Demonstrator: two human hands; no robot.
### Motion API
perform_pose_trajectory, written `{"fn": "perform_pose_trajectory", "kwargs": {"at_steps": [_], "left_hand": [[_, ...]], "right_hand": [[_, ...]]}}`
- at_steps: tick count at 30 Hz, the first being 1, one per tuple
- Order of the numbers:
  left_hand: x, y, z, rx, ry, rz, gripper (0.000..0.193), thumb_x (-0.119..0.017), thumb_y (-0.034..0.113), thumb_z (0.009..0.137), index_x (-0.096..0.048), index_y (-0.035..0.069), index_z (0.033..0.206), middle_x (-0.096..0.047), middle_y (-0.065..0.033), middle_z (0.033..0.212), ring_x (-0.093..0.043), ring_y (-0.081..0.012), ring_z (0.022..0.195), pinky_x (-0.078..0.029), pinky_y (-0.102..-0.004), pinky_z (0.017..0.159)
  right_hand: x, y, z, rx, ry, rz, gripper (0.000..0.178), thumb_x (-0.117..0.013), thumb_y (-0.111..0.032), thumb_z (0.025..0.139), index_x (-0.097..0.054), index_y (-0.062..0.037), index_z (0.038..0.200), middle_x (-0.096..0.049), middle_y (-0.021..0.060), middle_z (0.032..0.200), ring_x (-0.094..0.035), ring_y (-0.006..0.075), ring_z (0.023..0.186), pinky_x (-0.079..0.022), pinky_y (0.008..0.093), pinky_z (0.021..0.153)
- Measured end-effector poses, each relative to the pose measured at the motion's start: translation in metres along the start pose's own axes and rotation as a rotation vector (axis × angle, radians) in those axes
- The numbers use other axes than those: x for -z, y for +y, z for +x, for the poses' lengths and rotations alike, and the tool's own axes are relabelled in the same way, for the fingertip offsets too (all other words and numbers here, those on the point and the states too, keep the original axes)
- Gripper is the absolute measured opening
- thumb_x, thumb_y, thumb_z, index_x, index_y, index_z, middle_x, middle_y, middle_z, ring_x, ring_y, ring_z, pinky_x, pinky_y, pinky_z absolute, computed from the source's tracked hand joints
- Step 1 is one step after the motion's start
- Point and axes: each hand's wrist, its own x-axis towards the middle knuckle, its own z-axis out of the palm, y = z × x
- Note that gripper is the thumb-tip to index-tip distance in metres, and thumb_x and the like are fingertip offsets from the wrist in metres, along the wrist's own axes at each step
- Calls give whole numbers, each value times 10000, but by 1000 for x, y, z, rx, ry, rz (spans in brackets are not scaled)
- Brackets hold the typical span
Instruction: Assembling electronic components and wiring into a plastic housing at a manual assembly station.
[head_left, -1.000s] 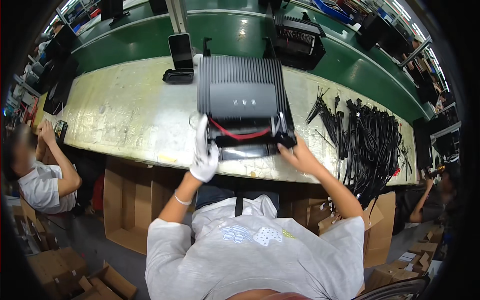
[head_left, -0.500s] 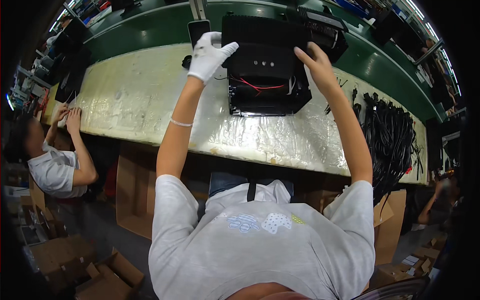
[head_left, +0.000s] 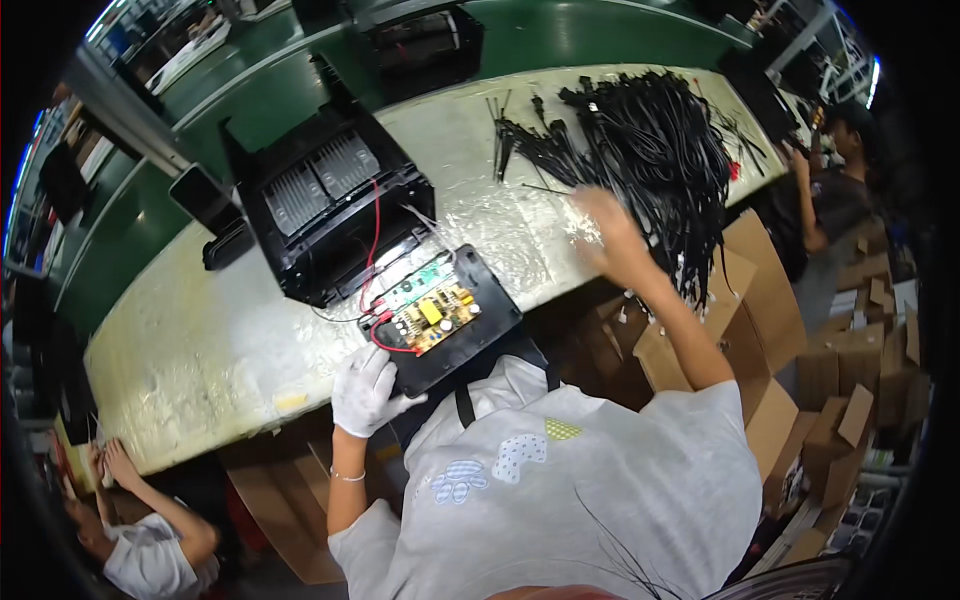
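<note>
A black cover panel (head_left: 470, 345) lies inner side up at the table's front edge, close to my body. On it is a circuit board (head_left: 425, 312) with a yellow part and red wires leading back to a black housing (head_left: 335, 200). The housing stands opened, with grey finned metal blocks (head_left: 325, 180) showing. My gloved left hand (head_left: 365, 390) grips the panel's left corner, fingers beside the board and thumb along the near edge. My bare right hand (head_left: 610, 238) is smeared by motion over the table, just left of a pile of black cables (head_left: 650, 140); its fingers cannot be made out.
A phone-like dark device (head_left: 203, 197) stands left of the housing, by a metal post. Behind the table runs a green conveyor (head_left: 540, 35) carrying another black unit (head_left: 425, 45). Open cardboard boxes (head_left: 745, 330) stand below at right. Co-workers sit at the far left and far right.
The housing has been turned over and opened, and its panel now lies near me with the board exposed. My left hand came down to the panel; my right moved toward the cables. The view swung right.
</note>
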Motion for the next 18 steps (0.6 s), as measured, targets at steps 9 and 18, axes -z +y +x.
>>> {"fn": "perform_pose_trajectory", "kwargs": {"at_steps": [9, 18], "left_hand": [[-5, 0, -7, 46, -51, -41, 694, -775, 537, 710, -538, 24, 1114, -571, -185, 1222, -555, -397, 1141, -448, -504, 947], [-6, 27, 18, 118, 404, -307, 294, -607, 277, 901, -607, 19, 1040, -589, -151, 992, -577, -336, 882, -477, -456, 804]], "right_hand": [[-13, 77, 21, -62, 175, -640, 209, -594, -121, 928, -521, 57, 1010, -559, 271, 1165, -519, 430, 1130, -462, 465, 908], [73, -3, 37, -179, 589, 1, 201, -446, -137, 1044, -533, 33, 1107, -628, 112, 952, -623, 144, 685, -516, 243, 538]]}}
